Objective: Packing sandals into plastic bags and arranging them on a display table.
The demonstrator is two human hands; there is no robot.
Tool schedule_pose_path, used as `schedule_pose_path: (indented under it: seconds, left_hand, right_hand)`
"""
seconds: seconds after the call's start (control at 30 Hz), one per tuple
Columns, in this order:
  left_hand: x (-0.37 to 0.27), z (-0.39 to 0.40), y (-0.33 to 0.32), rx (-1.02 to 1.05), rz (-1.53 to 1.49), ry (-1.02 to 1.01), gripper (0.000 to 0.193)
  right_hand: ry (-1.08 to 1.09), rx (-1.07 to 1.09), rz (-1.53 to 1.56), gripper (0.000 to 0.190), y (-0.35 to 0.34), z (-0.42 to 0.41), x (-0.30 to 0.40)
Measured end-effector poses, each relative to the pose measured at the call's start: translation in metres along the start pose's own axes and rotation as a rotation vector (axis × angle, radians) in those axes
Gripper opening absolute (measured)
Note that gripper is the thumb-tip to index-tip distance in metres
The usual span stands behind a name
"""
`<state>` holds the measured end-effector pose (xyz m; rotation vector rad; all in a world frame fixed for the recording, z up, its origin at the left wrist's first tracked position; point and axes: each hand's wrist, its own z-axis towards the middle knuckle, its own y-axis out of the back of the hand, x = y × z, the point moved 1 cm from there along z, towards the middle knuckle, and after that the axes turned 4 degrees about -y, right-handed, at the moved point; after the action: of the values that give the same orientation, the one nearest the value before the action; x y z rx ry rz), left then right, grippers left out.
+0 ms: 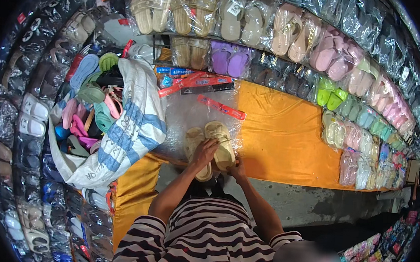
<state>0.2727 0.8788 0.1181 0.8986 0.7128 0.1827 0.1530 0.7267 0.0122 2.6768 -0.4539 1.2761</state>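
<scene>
A pair of beige slide sandals is in front of me at the table's near edge. My right hand [237, 168] grips the heel end of the right sandal [219, 139] from its right side. My left hand [205, 152] lies over the space between the two, with its fingertips at the right sandal's strap and the left sandal [194, 139] under the hand. Whether it grips the left sandal cannot be told. Beneath and beyond the pair lie clear plastic bags [178, 119] with red header strips [222, 107].
A white and blue woven sack [133, 125] full of loose slippers stands at the left. An orange cloth [279, 136] covers the table to the right. Bagged footwear lines the racks around, including purple sandals [230, 61] and lime-green slides [331, 95]. Grey floor [300, 203] lies below the table edge.
</scene>
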Motion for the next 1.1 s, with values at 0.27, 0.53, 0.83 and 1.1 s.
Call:
schedule_pose_path:
  seconds: [0.27, 0.53, 0.83, 1.1]
  left_hand:
    - [-0.001, 0.017, 0.004, -0.113, -0.015, 0.092, 0.021]
    - [-0.005, 0.001, 0.009, -0.014, -0.157, -0.133, 0.022]
    - [-0.001, -0.014, 0.027, 0.113, -0.105, -0.155, 0.025]
    - [0.054, -0.116, 0.055, -0.183, -0.135, 0.368, 0.085]
  right_hand:
    - [0.065, 0.176, 0.047, 0.097, 0.005, -0.033, 0.067]
    - [-0.024, 0.015, -0.152, 0.103, -0.012, -0.007, 0.057]
    - [0.104, -0.186, -0.595, 0.065, -0.034, 0.021, 0.058]
    - [0.198, -0.276, -0.795, 0.046, -0.043, 0.021, 0.047]
